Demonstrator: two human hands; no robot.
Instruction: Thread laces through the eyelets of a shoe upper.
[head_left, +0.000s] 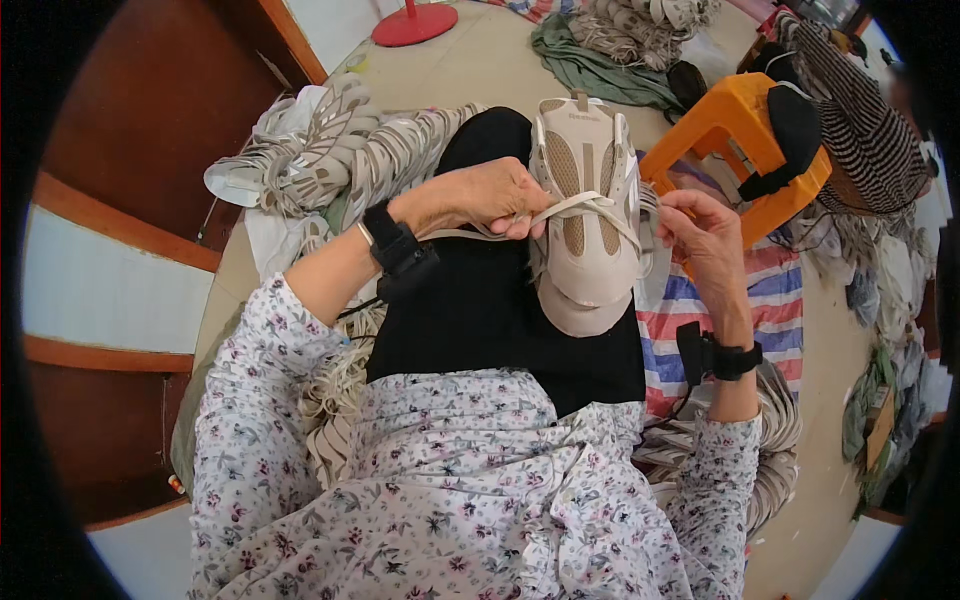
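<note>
A beige shoe upper with tan mesh panels lies on the black cloth over my lap, its rounded toe toward me. A flat cream shoelace crosses its front and forms a loop there. My left hand is closed on this lace at the shoe's left side, and a length of it trails left beneath the hand. At the shoe's right edge, my right hand is pinched, thumb against forefinger. What lies between those fingertips is too small to make out. Both wrists wear black straps.
Stacked beige shoe uppers lie on the left, with more beside my right hip. An orange plastic stool stands at the right, near a striped sheet. Behind are a green cloth and a red round base.
</note>
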